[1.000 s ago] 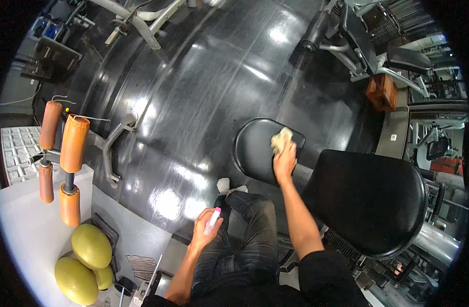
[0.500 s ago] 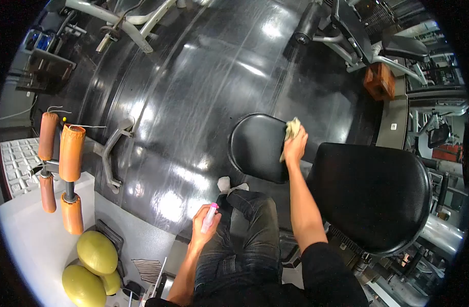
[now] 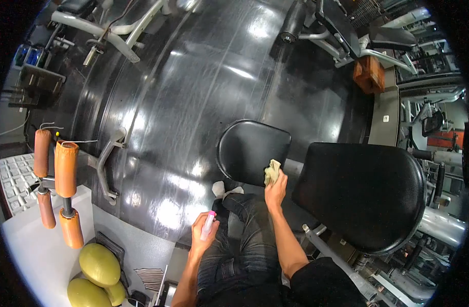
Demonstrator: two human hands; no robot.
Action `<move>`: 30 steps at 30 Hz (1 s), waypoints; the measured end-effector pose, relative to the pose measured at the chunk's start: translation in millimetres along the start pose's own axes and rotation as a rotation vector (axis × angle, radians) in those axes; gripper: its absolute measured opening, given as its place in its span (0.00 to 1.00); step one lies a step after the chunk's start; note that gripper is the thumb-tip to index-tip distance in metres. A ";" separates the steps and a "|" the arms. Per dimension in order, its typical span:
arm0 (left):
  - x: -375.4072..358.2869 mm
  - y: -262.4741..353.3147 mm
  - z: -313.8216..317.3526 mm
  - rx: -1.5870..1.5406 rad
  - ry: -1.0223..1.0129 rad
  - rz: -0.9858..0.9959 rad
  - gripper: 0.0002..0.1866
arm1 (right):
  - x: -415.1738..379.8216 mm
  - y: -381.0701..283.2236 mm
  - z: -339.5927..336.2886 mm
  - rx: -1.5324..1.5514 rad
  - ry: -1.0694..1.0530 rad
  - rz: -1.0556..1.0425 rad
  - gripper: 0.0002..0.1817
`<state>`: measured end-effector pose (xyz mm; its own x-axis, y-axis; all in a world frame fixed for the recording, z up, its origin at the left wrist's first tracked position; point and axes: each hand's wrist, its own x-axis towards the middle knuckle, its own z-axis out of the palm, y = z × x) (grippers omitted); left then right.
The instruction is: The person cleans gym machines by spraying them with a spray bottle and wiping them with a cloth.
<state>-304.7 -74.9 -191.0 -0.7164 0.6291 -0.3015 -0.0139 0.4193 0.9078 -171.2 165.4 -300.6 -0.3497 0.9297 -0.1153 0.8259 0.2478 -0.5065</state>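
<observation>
My left hand [image 3: 202,229] is wrapped round a small clear bottle [image 3: 208,225] with a pink top, held in front of my left thigh. In my right hand [image 3: 276,192] is a crumpled pale yellow cloth [image 3: 271,173], its fabric bunched at the fingertips. The cloth overlaps the near right edge of the smaller black padded seat [image 3: 252,149]. To the right of that hand lies the larger black pad [image 3: 362,194] of the same machine, apart from the fingers.
Orange foam rollers [image 3: 66,169] on a metal frame stand at left, above olive-green rounded objects [image 3: 100,264]. A grey metal leg [image 3: 110,163] rests on the shiny black floor [image 3: 193,102]. A wooden box [image 3: 369,74] and a padded bench [image 3: 338,25] are at far right.
My right hand has drawn the cloth from the seat's far right side down to its near edge, towards me. My left hand keeps the bottle almost in place. The view has shifted slightly.
</observation>
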 end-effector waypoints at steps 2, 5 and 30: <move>2.0 -1.9 0.1 0.002 -0.005 0.004 0.11 | 33.7 -5.5 0.7 -0.007 0.066 0.001 0.33; 6.6 -6.7 0.4 0.016 -0.027 -0.005 0.11 | 107.9 -18.2 8.9 0.148 0.238 0.089 0.25; 26.5 2.1 19.3 0.053 -0.161 0.095 0.09 | 110.5 2.1 15.6 0.221 0.329 0.226 0.27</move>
<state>-310.2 -44.7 -202.8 -0.5917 0.7625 -0.2616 0.0882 0.3838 0.9192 -215.0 264.4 -327.8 0.0165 0.9997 0.0154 0.7386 -0.0018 -0.6741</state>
